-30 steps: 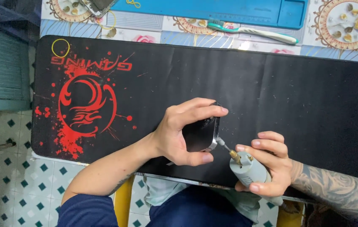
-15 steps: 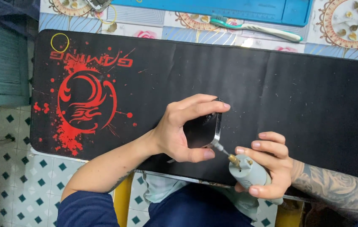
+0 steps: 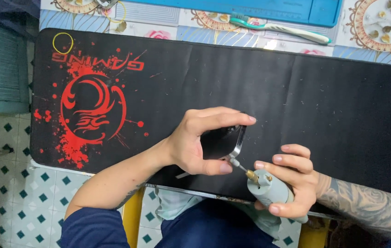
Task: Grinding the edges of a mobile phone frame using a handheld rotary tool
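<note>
At the far left a teal seat [image 3: 0, 64] runs out of frame, with tiled floor [image 3: 11, 193] below it. The black mat [image 3: 232, 87] covers most of the bench [image 3: 168, 20]; its red print [image 3: 90, 110] sits at the left end, and its right end is cut off by the frame edge.

The left hand [image 3: 200, 140] grips a dark phone [image 3: 221, 142] near the mat's front edge, fingers [image 3: 225, 120] wrapped along the top edge and the thumb pressed against the bottom. The hand hides most of the phone; only a dark glossy face and a shiny metal edge at the right show, so whether it is the front or the back cannot be told. It seems tipped up off the mat, though how far is unclear.

Just right of it, the right hand [image 3: 292, 183] is closed around a grey rotary tool [image 3: 269, 190], fingers curled over the body. A brass collet and thin bit [image 3: 239, 166] point up-left, and the tip meets the phone's lower right corner beside the left thumb. The exact contact spot is too small to make out. The tool's rear is hidden in the palm.

Along the top, a blue tray [image 3: 250, 5] is cropped by the frame, a toothbrush [image 3: 278, 27] lies below it, and a plate pattern [image 3: 384, 23] is partly cut off at the right.
</note>
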